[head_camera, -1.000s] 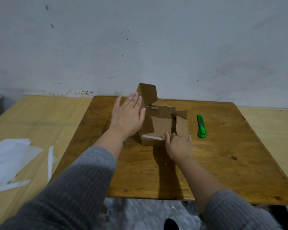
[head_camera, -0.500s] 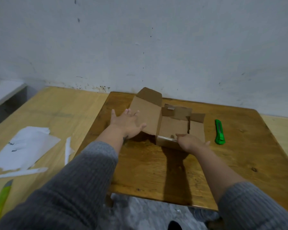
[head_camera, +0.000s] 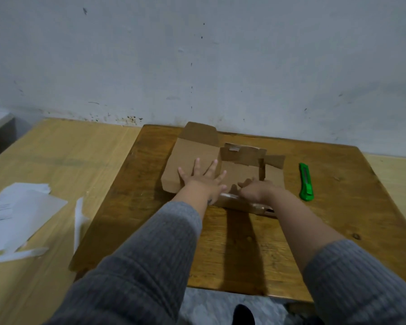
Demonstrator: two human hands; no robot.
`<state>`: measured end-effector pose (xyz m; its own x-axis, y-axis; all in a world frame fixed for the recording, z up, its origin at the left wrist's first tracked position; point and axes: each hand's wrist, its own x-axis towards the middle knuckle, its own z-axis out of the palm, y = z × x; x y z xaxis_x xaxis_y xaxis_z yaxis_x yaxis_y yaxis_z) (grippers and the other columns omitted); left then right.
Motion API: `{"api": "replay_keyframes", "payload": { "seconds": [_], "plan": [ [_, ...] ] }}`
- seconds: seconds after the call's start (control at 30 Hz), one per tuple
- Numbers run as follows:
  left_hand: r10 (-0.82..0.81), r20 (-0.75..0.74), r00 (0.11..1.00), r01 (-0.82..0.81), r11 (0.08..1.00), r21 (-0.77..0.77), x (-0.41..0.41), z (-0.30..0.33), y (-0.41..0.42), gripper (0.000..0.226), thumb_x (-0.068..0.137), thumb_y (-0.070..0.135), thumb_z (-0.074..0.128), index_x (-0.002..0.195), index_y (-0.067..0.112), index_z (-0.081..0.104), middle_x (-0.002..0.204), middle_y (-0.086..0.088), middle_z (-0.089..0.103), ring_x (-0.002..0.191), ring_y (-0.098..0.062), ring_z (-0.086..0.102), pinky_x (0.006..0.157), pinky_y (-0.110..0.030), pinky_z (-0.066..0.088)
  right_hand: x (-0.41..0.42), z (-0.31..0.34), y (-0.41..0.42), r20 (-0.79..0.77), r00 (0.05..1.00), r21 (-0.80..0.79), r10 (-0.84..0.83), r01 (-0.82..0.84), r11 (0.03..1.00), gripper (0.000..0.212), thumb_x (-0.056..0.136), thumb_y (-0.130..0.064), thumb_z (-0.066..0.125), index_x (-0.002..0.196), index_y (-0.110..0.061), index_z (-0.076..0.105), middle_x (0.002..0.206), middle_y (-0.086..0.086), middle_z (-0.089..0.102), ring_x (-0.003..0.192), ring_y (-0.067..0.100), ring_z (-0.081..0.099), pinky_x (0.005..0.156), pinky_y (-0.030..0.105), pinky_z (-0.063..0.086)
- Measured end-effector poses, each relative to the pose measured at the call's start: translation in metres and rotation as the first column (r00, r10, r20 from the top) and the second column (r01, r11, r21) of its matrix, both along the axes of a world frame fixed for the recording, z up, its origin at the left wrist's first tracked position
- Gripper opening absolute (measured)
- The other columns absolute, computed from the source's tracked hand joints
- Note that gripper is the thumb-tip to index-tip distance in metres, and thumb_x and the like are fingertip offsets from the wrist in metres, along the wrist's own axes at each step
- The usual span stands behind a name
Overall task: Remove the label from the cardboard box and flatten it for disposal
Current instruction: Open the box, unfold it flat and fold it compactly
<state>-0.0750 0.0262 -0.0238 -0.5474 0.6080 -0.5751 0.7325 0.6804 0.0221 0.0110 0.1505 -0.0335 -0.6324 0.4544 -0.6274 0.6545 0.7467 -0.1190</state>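
Observation:
The brown cardboard box (head_camera: pixel 192 151) lies opened out on the dark wooden table (head_camera: pixel 244 242). Its left panel lies nearly flat with a flap pointing toward the wall. My left hand (head_camera: pixel 201 178) rests flat on that panel, fingers spread. My right hand (head_camera: pixel 256 190) grips the box's near wall, fingers curled over its edge, and a strip of clear tape shines below it. The far wall and a right flap of the box stand partly upright. Torn white label sheets (head_camera: pixel 17 214) lie on the lighter table at the left.
A green utility knife (head_camera: pixel 305 181) lies on the dark table right of the box. A narrow white paper strip (head_camera: pixel 79 219) sits near the seam between the tables. The grey wall stands close behind the box. A lighter table (head_camera: pixel 63 156) adjoins on the left.
My left hand has pushed the box's left panel from upright down to nearly flat on the table. My right hand has kept its place on the near wall, curling over its edge.

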Motion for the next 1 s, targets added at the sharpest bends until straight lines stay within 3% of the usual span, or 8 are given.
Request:
{"api": "replay_keyframes", "payload": {
  "seconds": [0.23, 0.33, 0.43, 0.6, 0.7, 0.83, 0.93, 1.0],
  "plan": [
    [0.032, 0.028, 0.999, -0.033, 0.999, 0.035, -0.004, 0.000, -0.013, 0.060, 0.100, 0.055, 0.012, 0.150, 0.037, -0.013, 0.151, 0.013, -0.039, 0.142, -0.031, -0.029, 0.106, -0.074, 0.004, 0.005, 0.004, 0.010, 0.037, 0.999, -0.271, 0.022, -0.011, 0.963, 0.059, 0.093, -0.054, 0.041, 0.145, -0.029, 0.029, 0.152, 0.011, 0.026, 0.136, 0.035, 0.026, 0.109, 0.044, 0.031],
    [0.054, 0.049, 0.997, -0.057, 0.997, 0.050, -0.008, -0.003, -0.019, 0.059, 0.098, 0.057, 0.009, 0.151, 0.037, -0.009, 0.152, 0.014, -0.036, 0.144, -0.029, -0.026, 0.107, -0.074, 0.006, 0.011, -0.001, 0.012, 0.106, 0.989, -0.157, 0.104, -0.087, 0.984, 0.077, 0.081, -0.076, 0.031, 0.146, -0.037, 0.020, 0.158, 0.009, 0.010, 0.145, 0.033, 0.002, 0.113, 0.059, 0.007],
    [0.151, 0.114, 0.982, -0.154, 0.988, 0.020, -0.018, -0.018, -0.033, 0.068, 0.094, 0.064, 0.003, 0.152, 0.031, -0.008, 0.155, 0.015, -0.029, 0.146, -0.025, -0.019, 0.110, -0.069, 0.008, 0.021, -0.006, 0.016, 0.205, 0.961, -0.032, 0.187, -0.184, 0.982, 0.081, 0.077, -0.080, 0.032, 0.146, -0.045, 0.009, 0.159, 0.002, -0.010, 0.144, 0.026, -0.021, 0.100, 0.072, -0.020],
    [0.124, 0.089, 0.988, -0.129, 0.990, 0.058, -0.014, -0.037, -0.061, 0.065, 0.095, 0.062, 0.001, 0.150, 0.032, -0.016, 0.153, 0.014, -0.032, 0.146, -0.020, -0.021, 0.112, -0.066, -0.003, 0.036, -0.007, 0.004, 0.105, 0.972, 0.057, 0.209, -0.216, 0.975, 0.082, 0.077, -0.071, 0.047, 0.146, -0.045, 0.011, 0.160, 0.001, -0.009, 0.142, 0.026, -0.025, 0.100, 0.071, -0.021],
    [0.030, 0.073, 0.997, -0.037, 0.996, 0.086, -0.002, -0.036, -0.054, 0.061, 0.097, 0.059, 0.000, 0.151, 0.035, -0.012, 0.155, 0.011, -0.030, 0.145, -0.019, -0.022, 0.112, -0.066, -0.004, 0.038, -0.011, -0.009, 0.083, 0.967, 0.093, 0.242, -0.250, 0.964, 0.078, 0.081, -0.067, 0.046, 0.147, -0.042, 0.013, 0.160, 0.000, -0.007, 0.144, 0.027, -0.020, 0.102, 0.071, -0.018],
    [0.124, 0.126, 0.984, -0.130, 0.991, 0.039, 0.015, -0.047, -0.047, 0.064, 0.094, 0.062, -0.003, 0.151, 0.036, -0.012, 0.154, 0.010, -0.032, 0.143, -0.023, -0.027, 0.112, -0.065, -0.004, 0.049, -0.019, -0.024, 0.023, 0.964, 0.190, 0.265, -0.265, 0.945, 0.067, 0.086, -0.059, 0.046, 0.145, -0.042, 0.020, 0.160, -0.001, 0.002, 0.146, 0.026, -0.009, 0.099, 0.075, -0.017],
    [0.178, 0.125, 0.976, -0.186, 0.981, 0.056, 0.024, -0.052, -0.047, 0.063, 0.093, 0.063, -0.005, 0.149, 0.037, -0.016, 0.152, 0.011, -0.036, 0.141, -0.022, -0.032, 0.111, -0.065, -0.009, 0.059, -0.014, -0.031, -0.091, 0.964, 0.217, 0.249, -0.225, 0.950, 0.044, 0.091, -0.050, 0.043, 0.134, -0.042, 0.043, 0.152, -0.001, 0.033, 0.144, 0.025, 0.018, 0.098, 0.074, -0.019],
    [0.202, 0.130, 0.971, -0.212, 0.975, 0.069, 0.027, -0.053, -0.046, 0.065, 0.092, 0.065, -0.005, 0.149, 0.038, -0.016, 0.151, 0.011, -0.037, 0.141, -0.022, -0.033, 0.110, -0.066, -0.010, 0.065, -0.004, -0.035, -0.198, 0.967, 0.190, 0.162, -0.124, 0.974, 0.037, 0.093, -0.052, 0.038, 0.118, -0.037, 0.059, 0.122, -0.003, 0.062, 0.127, 0.023, 0.045, 0.102, 0.070, -0.017]
  ]
}}
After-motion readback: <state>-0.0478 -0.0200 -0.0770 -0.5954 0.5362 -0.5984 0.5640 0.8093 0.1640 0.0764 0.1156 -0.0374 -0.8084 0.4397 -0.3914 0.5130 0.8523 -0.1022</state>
